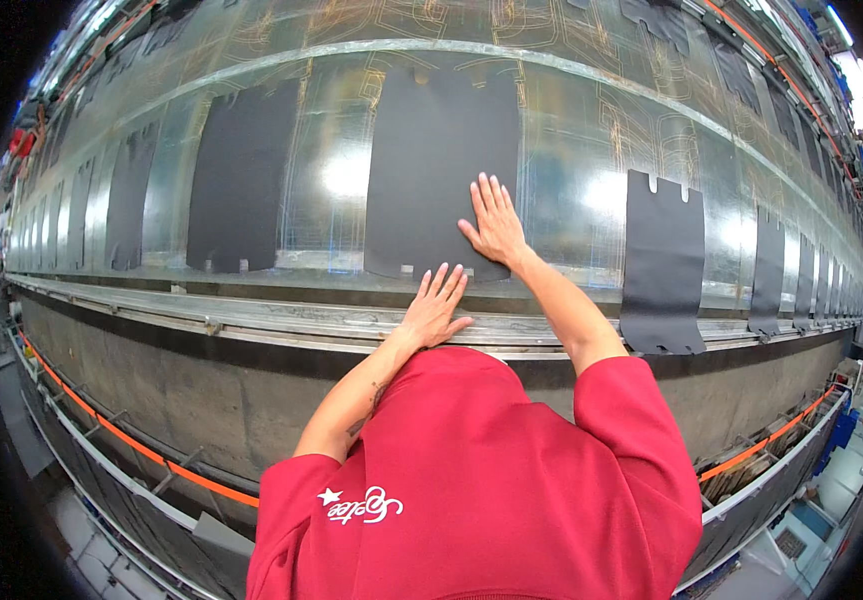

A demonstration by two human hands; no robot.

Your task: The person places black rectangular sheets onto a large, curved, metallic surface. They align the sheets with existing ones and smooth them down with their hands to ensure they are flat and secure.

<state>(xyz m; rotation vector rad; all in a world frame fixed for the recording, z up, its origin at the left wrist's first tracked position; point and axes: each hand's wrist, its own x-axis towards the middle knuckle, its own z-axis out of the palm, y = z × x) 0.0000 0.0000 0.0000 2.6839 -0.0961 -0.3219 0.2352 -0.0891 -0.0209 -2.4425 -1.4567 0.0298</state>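
**Right hand [496, 232] flat on the middle sheet [441, 150], left hand [433, 310] at its near edge**

The middle sheet, dark grey and roughly rectangular, lies on the shiny table [571, 180], straight ahead of the person. The right hand is palm down over its lower right part, fingers straight and a little spread, thumb out to the left; it grips nothing. The left hand is lower and closer to the person, above the metal rail [311, 325] along the table's edge. Its fingers are also extended and apart, thumb pointing right, with the tips at the sheet's lower edge; whether they press on it I cannot tell. Small pale tabs [407, 269] show along that edge.

To the left, the left sheet [241, 180], also dark, lies flat on the table. To the right, the notched sheet [663, 260] has two cutouts in its far end, and its near end reaches over the rail. More dark sheets line the table toward both sides. Thin yellowish lines [391, 100] mark the table's surface beside the middle sheet. The person wears a red top [491, 480]. An orange strip [171, 455] runs below the table at lower left.
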